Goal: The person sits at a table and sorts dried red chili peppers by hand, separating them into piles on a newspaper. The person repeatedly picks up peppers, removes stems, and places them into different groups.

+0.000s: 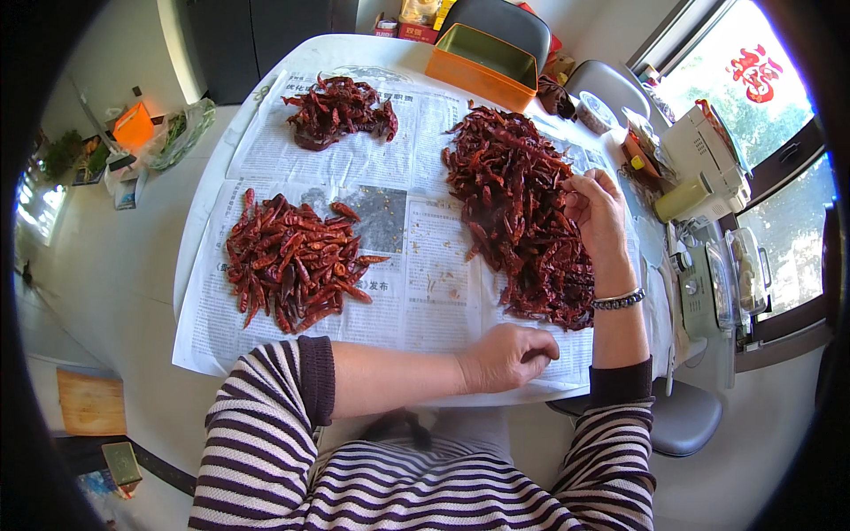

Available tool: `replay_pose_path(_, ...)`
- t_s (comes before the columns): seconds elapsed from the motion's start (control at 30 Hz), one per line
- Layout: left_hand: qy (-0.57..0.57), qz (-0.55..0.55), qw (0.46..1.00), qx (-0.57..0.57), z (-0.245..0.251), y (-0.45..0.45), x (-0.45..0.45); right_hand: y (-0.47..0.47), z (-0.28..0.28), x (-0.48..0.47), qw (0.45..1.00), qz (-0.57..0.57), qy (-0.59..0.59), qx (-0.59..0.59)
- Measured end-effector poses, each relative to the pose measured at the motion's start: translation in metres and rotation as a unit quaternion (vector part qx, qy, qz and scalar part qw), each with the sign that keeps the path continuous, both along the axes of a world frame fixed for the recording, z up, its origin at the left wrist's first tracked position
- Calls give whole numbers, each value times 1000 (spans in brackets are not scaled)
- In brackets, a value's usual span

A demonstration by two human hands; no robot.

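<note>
Newspaper sheets (378,325) cover the table, with three piles of dried red chilies on them. The largest pile of dried chilies (511,199) lies on the right; a smaller pile (299,259) is at the front left and another (339,109) at the back left. My right hand (597,206) is at the right edge of the largest pile, thumb and forefinger together; whether a chili is between them is hidden. My left hand (508,358) rests near the front edge, just below that pile, its fingers curled; what they may hold cannot be seen.
An orange rectangular tin (485,70) stands at the back of the white table (212,166). Beside it are a dark crumpled bag (556,97) and a round container (595,113). Small appliances stand along the window at right. Chairs (684,418) border the table. Seeds dot the newspaper.
</note>
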State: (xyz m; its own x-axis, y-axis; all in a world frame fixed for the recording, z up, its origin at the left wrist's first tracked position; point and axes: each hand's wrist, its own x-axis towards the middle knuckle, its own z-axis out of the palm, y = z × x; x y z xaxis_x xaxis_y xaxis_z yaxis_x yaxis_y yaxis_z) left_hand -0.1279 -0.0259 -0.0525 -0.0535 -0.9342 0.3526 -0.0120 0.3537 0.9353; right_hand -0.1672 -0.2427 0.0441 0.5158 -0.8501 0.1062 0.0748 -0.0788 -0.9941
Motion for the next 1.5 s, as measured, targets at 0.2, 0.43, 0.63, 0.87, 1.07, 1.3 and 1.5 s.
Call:
replay_pose_path(0.2,84,50,993,68,-4,-10,3,6,3,11,995,53,-29,81)
replay_pose_path(0.43,80,72,993,37,-11,-15,4,37,-5,96,977,155,-3,148)
replay_pose_path(0.63,94,23,994,60,-16,-16,7,13,-27,186,974,137,26,180)
replay_pose_path(0.87,120,55,991,24,-28,-22,-4,23,-40,239,979,147,87,114)
replay_pose_path(1.07,85,44,995,34,-26,-17,2,23,-9,193,914,142,278,-257)
replay_pose_path(1.3,60,58,995,57,-11,-12,4,-23,12,79,937,37,250,-240)
replay_pose_path(1.5,-4,99,994,42,5,8,19,-10,4,21,893,46,324,-310)
